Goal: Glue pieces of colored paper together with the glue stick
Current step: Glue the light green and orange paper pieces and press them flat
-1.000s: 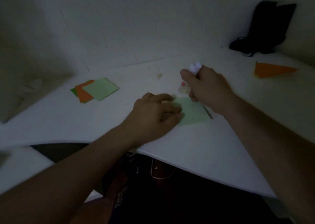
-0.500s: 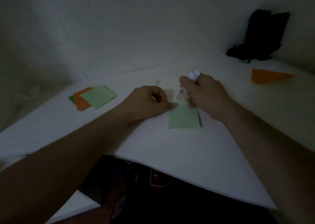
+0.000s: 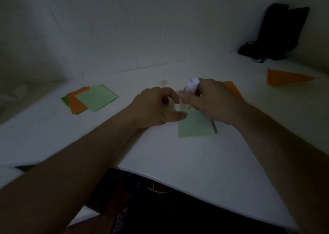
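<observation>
Gluing step: right hand (image 3: 211, 101) has a closed grip on the glue stick (image 3: 192, 85), tip over light green paper (image 3: 195, 126) on the counter (image 3: 178, 159); left hand (image 3: 156, 107) loosely curled, thumb on paper edge; next likely rub glue, add piece.

Support surface was a white, smooth tabletop (image 3: 178, 162) with a curved near edge, set against a pale tiled wall. At left lay a fanned stack of square paper sheets (image 3: 89, 99): a light green sheet on top, an orange one under it, a darker green one at the bottom, edges offset. Near centre lay a light green paper square (image 3: 195, 126), flat, with a thin darker strip showing along its right edge. Beyond it lay an orange paper piece (image 3: 233, 89), partly hidden. Far right: a folded orange paper triangle (image 3: 288, 77). In the back right corner stood a black bag (image 3: 277, 34), touching the wall. A small pale paper scrap (image 3: 164, 82) lay near the centre back.
</observation>
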`<state>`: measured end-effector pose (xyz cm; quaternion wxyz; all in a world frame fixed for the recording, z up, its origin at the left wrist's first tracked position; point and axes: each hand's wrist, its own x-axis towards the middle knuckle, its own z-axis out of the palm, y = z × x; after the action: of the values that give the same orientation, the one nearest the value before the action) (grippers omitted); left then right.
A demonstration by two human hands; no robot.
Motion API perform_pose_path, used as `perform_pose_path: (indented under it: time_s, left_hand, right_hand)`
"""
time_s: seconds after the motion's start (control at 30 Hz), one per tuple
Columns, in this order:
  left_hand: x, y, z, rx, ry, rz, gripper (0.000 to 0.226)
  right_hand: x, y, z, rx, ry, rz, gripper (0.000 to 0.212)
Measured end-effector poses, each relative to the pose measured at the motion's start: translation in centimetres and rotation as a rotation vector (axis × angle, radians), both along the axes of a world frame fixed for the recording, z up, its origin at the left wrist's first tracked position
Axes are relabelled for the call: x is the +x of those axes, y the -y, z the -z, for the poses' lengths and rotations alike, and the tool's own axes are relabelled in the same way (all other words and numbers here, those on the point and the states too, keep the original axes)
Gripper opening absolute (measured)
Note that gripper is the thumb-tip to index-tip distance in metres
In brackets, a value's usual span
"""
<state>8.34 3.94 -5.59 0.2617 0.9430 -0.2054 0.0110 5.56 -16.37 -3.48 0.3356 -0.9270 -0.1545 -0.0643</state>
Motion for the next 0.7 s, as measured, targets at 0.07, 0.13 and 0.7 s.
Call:
perform_pose_path:
  time_s: [0.07, 0.13, 0.7]
  left_hand:
    - [0.0, -0.1, 0.0, -0.003, -0.006, 0.012, 0.058]
    - [0.0, -0.1, 0.0, 0.003, 0.000, 0.022, 0.055]
    - [0.3, -0.3, 0.5, -0.008, 0.064, 0.073, 0.052]
  right_hand:
    - [0.3, 0.0, 0.1, -0.015, 0.006, 0.018, 0.026]
    - [0.6, 0.2, 0.3, -0.022, 0.020, 0.044, 0.039]
    - [0.5, 2.6, 0.2, -0.078, 0.045, 0.107, 0.028]
